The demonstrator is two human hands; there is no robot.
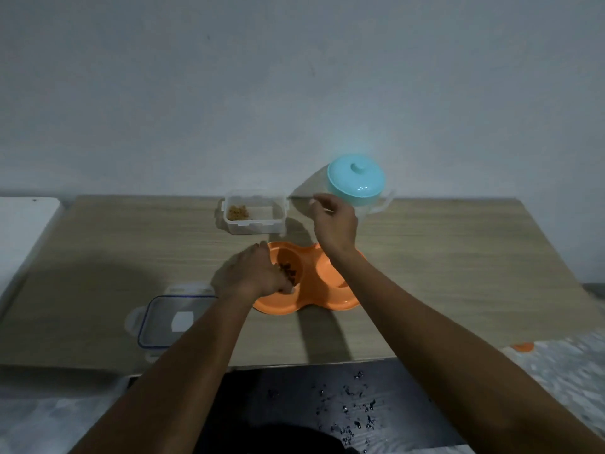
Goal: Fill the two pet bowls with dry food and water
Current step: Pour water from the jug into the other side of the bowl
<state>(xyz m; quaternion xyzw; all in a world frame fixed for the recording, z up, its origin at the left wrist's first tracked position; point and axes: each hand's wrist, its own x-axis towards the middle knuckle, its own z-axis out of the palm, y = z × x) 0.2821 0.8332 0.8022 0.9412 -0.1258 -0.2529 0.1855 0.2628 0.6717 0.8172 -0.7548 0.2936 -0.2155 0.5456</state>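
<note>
An orange double pet bowl sits mid-table. Its left well holds brown dry food; its right well looks bare. My left hand rests over the left well's near rim, fingers curled at the kibble. My right hand hovers above the bowl's far side, fingers loosely apart, just in front of a clear water pitcher with a teal lid. A clear plastic food container, lid off, stands behind the bowl with a little kibble in its left corner.
The container's clear lid with blue seal lies at the table's front left. A wooden table stands against a grey wall. White furniture adjoins on the left. A small orange object lies at the table's front right edge.
</note>
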